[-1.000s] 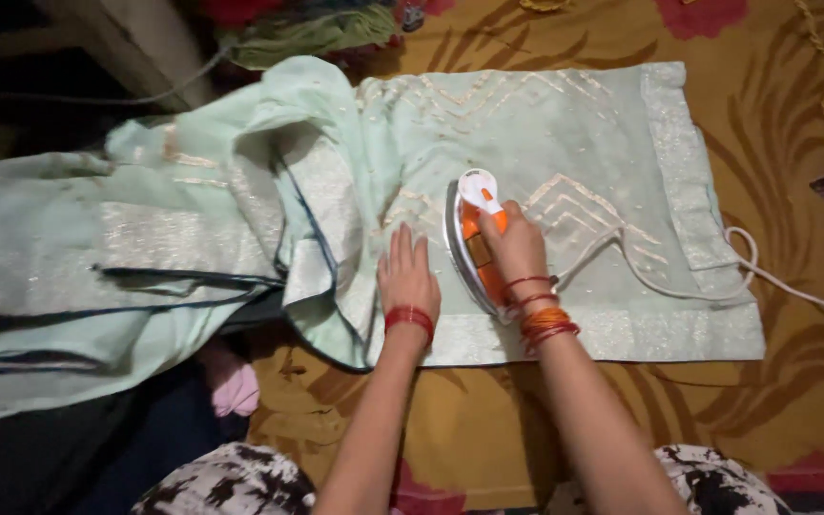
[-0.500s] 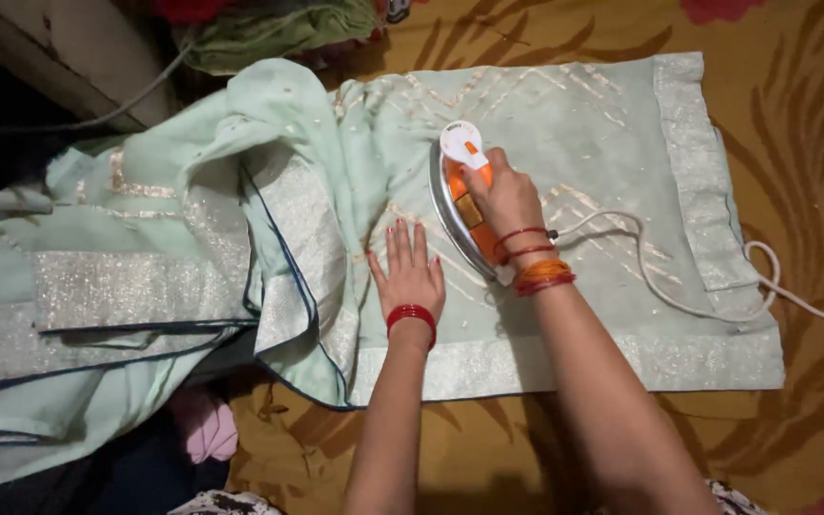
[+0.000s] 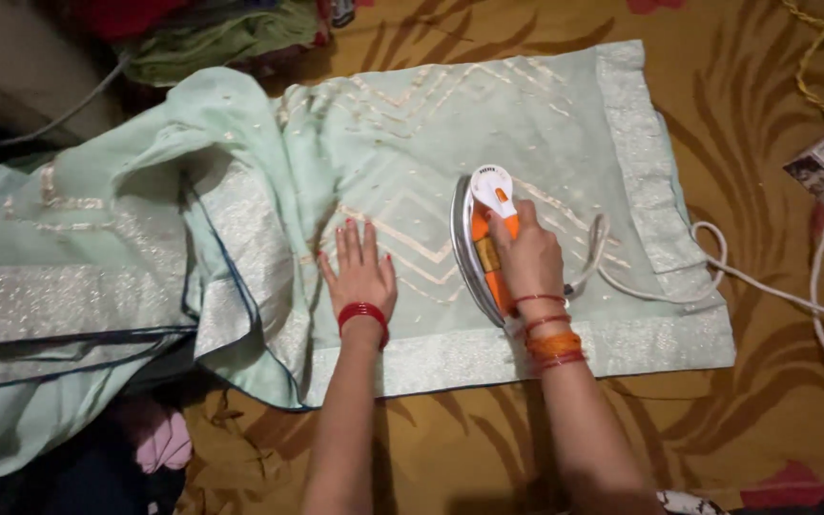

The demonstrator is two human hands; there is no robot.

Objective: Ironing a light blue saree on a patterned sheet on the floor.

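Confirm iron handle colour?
Orange handle on the white iron, held by right hand; head view.

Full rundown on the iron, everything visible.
The iron is white and orange: white nose and upper body, orange handle section, shiny metal soleplate along its left edge. It looks tipped onto its side, soleplate facing the left hand, nose pointing away from the person. It sits on the flat pale green embroidered cloth. The right hand grips its handle; the left hand lies flat on the cloth beside it, apart. A white cord runs from its rear off to the right.
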